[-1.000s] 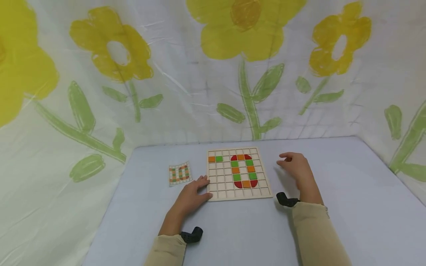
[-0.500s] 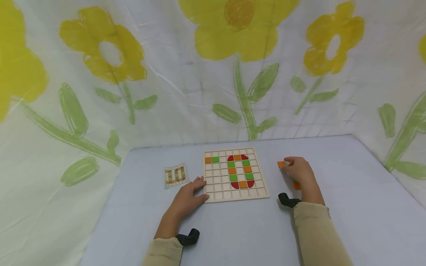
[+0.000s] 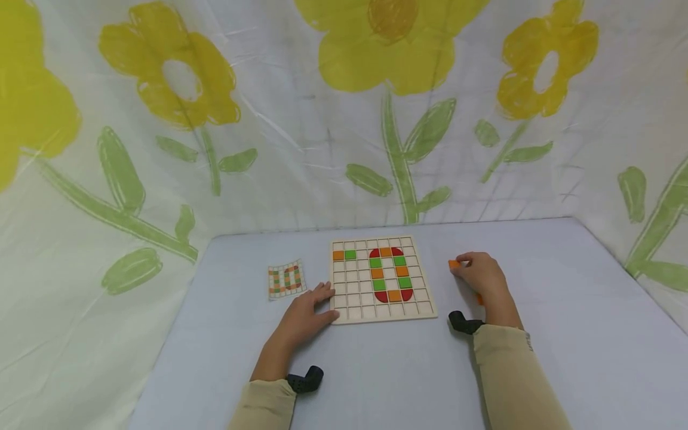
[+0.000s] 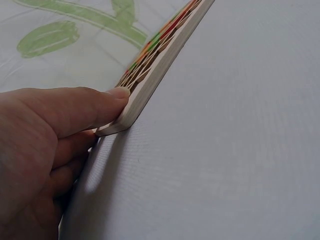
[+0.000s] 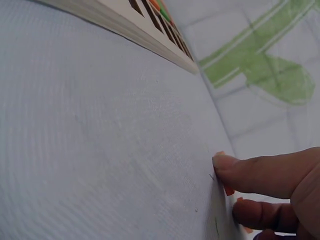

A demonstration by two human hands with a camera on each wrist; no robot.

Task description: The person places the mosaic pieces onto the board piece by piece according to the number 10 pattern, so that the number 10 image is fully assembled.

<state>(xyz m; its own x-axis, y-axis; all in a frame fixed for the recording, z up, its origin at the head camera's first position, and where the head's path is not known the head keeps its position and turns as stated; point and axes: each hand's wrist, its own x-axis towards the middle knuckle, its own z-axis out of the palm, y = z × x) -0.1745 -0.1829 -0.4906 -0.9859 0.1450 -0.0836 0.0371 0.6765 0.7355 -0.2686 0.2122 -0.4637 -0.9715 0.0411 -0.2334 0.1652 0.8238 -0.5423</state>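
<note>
A square wooden grid board [image 3: 352, 292] lies mid-table. Orange, green and red tiles fill some cells, forming a rounded ring at its right; an orange tile [image 3: 338, 255] and a green tile [image 3: 350, 255] sit at its upper left. My left hand [image 3: 302, 313] rests at the board's left edge, fingers spread, the thumb [image 4: 117, 95] on the near corner of the rim. Right of the board, my right hand [image 3: 484, 279] pinches a small orange tile [image 3: 454, 264] low over the table. In the right wrist view the thumb [image 5: 260, 172] covers part of that tile.
A patterned card [image 3: 287, 279] with a coloured grid lies left of the board. Another orange tile [image 3: 480, 299] shows partly under my right wrist. Behind the pale table [image 3: 376, 370] hangs a white sheet [image 3: 301, 137] with painted yellow flowers.
My right hand came down slightly at the right, and an orange tile now shows at its fingertips. The left hand stays on the board's edge. The head view shifted a little.
</note>
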